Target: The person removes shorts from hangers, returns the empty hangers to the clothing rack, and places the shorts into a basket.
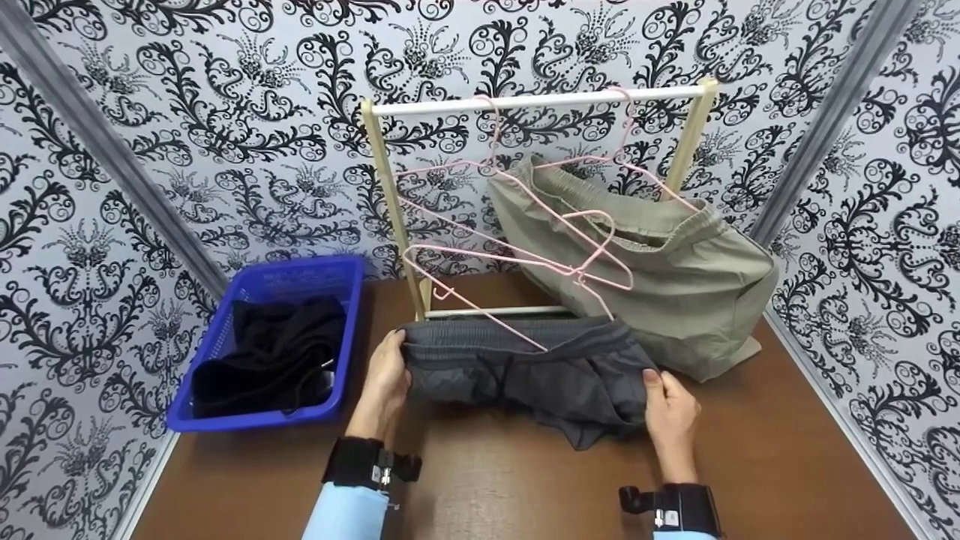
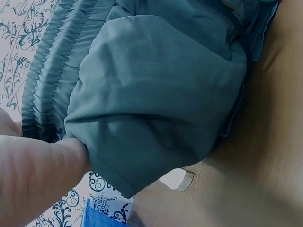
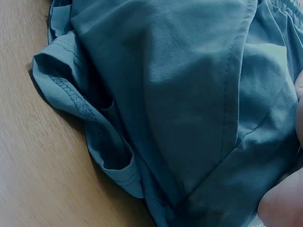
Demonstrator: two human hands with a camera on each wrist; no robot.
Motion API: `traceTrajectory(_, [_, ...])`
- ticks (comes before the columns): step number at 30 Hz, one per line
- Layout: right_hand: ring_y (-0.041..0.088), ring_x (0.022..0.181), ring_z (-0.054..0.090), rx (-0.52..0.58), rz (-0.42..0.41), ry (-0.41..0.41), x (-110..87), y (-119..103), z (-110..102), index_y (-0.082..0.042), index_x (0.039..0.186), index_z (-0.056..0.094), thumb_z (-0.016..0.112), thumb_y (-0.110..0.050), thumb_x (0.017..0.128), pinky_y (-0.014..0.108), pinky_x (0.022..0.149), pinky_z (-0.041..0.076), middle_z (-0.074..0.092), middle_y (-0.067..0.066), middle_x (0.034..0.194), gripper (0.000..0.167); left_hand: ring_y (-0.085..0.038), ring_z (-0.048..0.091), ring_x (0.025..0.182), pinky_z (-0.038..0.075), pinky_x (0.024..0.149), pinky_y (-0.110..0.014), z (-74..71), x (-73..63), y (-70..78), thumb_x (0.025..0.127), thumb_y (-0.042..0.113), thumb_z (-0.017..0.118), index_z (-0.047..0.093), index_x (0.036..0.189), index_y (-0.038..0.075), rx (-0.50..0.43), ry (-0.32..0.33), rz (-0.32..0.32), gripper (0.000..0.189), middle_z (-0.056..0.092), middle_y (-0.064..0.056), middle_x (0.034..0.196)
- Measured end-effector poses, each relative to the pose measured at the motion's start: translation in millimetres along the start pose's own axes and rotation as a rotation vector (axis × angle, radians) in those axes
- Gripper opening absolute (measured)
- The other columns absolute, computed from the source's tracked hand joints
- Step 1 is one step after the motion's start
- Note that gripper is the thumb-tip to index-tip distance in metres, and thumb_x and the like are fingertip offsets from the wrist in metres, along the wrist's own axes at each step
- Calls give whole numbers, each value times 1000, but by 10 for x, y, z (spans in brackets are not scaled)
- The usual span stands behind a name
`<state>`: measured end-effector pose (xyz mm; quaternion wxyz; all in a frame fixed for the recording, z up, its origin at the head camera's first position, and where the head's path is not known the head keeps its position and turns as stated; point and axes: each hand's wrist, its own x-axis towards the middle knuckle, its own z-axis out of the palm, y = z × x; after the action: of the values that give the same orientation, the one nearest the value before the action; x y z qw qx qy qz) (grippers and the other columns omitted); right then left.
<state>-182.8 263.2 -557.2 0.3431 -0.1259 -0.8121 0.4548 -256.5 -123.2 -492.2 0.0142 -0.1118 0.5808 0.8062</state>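
As hands (image 1: 386,369) (image 1: 672,409) grip shorts (image 1: 457,377), right-wrist view reveals overlocking (image 3: 72,96).

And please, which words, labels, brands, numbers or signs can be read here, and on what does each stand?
No text can be read.
Pale patches on the left wrist strap and right wrist strap: too small to read.
The dark gray garment: no lettering visible.

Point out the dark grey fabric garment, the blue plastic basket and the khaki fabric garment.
Dark grey fabric garment (image 1: 536,384): head view, front, below the waistband.
Blue plastic basket (image 1: 255,423): head view, near rim.
Khaki fabric garment (image 1: 675,292): head view, body, below the waistband.
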Motion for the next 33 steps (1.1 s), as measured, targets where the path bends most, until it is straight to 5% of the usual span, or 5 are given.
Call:
traceTrajectory(5, [3,57,15,-4,17,-37,5,-34,-8,-14,66,33,61,-42,103,22,56,15,23,-13,62,54,-35,27,151,21,125,-41,-6,15,17,110,19,31,33,151,-14,127,15,47,53,32,-29,159])
traceTrajectory(8, [3,58,16,11,23,-51,3,-55,-10,-14,66,34,61,-42,103,22,57,15,24,-12,63,53,-29,50,122,38,108,-35,-6,26,18,112,24,35,52,128,-13,193,30,85,44,56,-23,125])
traceTrajectory(13, [2,56,17,33,11,-51,6,-91,-3,-14,65,34,63,-42,102,21,55,15,25,-14,61,55,-17,55,87,46,81,-29,5,37,21,112,34,42,59,112,-6,301,46,116,43,59,-7,92])
traceTrajectory(25, [3,58,19,19,-6,-85,16,-180,22,-15,66,36,62,-40,103,24,56,16,25,-12,63,52,-16,52,84,44,74,-26,61,90,4,105,8,55,58,106,-5,392,82,187,13,56,-6,92])
traceTrajectory(33, [-1,56,17,43,-44,-72,21,-207,50,-13,66,34,65,-37,102,22,54,16,26,-12,63,53,-26,58,97,44,80,-28,90,68,44,95,-6,58,58,113,-10,527,65,277,19,63,-17,103])
